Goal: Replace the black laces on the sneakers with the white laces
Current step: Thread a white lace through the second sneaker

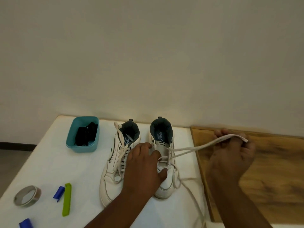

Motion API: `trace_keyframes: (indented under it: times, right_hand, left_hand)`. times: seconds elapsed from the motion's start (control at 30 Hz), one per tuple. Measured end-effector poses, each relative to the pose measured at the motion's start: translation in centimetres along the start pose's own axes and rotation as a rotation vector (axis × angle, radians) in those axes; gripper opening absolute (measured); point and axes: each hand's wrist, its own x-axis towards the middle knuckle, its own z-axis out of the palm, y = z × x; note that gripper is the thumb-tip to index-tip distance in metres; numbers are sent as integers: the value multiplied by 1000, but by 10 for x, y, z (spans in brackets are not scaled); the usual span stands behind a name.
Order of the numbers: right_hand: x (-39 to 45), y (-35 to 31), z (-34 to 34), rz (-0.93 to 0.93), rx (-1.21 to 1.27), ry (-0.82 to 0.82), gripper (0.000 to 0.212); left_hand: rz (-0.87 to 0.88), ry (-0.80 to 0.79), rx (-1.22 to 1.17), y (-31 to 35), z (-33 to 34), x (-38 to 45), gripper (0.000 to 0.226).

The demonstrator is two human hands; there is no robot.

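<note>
Two white sneakers stand side by side on a white table [49, 162], heels toward the wall. The left sneaker [111, 181] is laced with a white lace. My left hand [144, 165] rests on the right sneaker [164, 183], fingers spread over its tongue and eyelets. My right hand [233, 155] is out to the right over a wooden surface, gripping a white lace [197, 148] pulled taut from the right sneaker's eyelets. The lace's other end trails loose toward the front edge of the table. The black laces [86, 133] lie in a teal tub [79, 148] at the back left.
A roll of tape [27, 196], a green clip [67, 199] and two blue pieces, one beside the clip [58, 193] and one at the frame's lower edge [26, 223], lie at the front left. The wooden board [271, 170] adjoins the table on the right. A plain wall stands right behind the shoes.
</note>
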Motion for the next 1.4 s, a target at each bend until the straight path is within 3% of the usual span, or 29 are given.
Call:
trace_keyframes:
  times: [0.07,0.2,0.27,0.43,0.63,0.77,0.93,1.03,1.27,1.4]
  right_hand:
    - [-6,3,0,29,-186,-151,19]
    - [-20,44,-26,39,-1142,-803,13]
    - [-27,61,-38,82,-1297,-925,10]
    - [-17,63,-35,74,-1254,-901,21]
    - [-14,30,-11,3,-578,-343,21]
    - [-11,15,-5,77,-425,-263,25]
    - [17,-33,3,86,-42,-25,23]
    - [11,-48,12,148,-13,-96,22]
    - [-5,-2,8,218,-517,-453,29]
    - [6,15,-11,38,-893,-604,56]
  left_hand:
    - [3,1,0,-3,-1,-1,46]
    - [8,2,-3,-5,-2,-1,51]
    - [0,-5,-6,-4,-1,-1,53]
    - [4,-11,17,-4,-2,0,52]
    - [-17,9,-9,-1,-9,2,54]
    - [-8,25,-2,0,-5,-1,50]
    - [-13,10,-3,3,-9,1,48]
    - [39,-49,38,5,-10,-3,50]
    - [62,-114,119,4,-23,-6,56]
    - [48,-116,111,4,-25,-10,55]
